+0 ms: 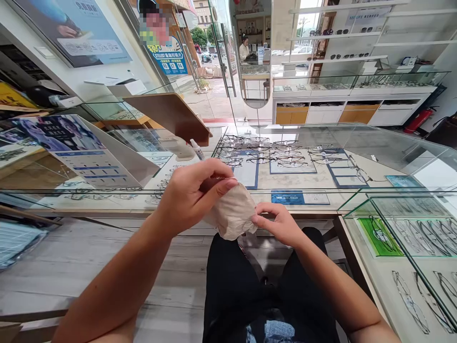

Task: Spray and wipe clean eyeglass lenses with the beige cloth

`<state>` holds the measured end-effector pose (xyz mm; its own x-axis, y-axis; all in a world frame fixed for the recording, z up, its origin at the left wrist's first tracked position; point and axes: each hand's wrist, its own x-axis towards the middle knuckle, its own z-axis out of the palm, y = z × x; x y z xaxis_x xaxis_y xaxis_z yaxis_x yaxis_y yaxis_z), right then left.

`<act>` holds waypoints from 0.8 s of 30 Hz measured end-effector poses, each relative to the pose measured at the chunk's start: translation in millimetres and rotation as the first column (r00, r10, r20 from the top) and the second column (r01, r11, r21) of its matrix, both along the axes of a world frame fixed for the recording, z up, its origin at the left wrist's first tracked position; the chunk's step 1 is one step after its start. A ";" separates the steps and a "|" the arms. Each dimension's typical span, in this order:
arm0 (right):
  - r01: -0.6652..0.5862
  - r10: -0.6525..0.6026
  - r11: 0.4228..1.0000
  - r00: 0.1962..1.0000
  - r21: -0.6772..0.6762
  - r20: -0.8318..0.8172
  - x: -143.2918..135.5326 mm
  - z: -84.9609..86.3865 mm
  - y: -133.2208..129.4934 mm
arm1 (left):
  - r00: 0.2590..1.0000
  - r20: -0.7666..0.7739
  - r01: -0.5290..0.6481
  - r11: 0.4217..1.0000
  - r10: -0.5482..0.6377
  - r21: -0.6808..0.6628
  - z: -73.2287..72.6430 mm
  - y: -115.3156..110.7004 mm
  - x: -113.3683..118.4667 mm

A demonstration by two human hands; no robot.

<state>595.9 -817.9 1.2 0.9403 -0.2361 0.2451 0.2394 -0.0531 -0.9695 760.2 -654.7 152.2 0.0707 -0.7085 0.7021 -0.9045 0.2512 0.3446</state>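
Note:
A crumpled beige cloth (233,212) hangs between my hands, above my knees and in front of the glass counter. My left hand (194,190) pinches its upper edge between thumb and fingers. Lower down, my right hand (276,221) grips the cloth's right side with thumb and forefinger. The folds hide whatever may lie inside the cloth. Just beyond my left hand, a small white bottle (197,149) stands on the counter.
The glass display counter (250,197) holds several eyeglasses (285,159). A calendar (89,157) stands on the left, near a brown board (173,112). Another glass case (385,281) with frames sits at my right. An oval mirror (252,52) is farther back.

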 end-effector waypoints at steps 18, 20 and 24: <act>0.095 -0.080 0.954 0.995 0.284 -0.065 -12.4 -32.9 -0.3 | 0.950 -0.214 -0.263 0.950 0.226 -0.165 -34.1 26.2 4.9; 0.094 -0.075 0.936 0.995 0.339 -0.070 -12.3 -34.8 -0.2 | 0.947 -0.229 -0.274 0.938 0.225 -0.211 -38.5 28.3 2.3; 0.017 0.031 0.920 0.993 0.391 -0.117 -12.4 -32.9 1.4 | 0.925 -0.258 -0.345 0.899 0.278 -0.269 -47.9 32.4 -3.6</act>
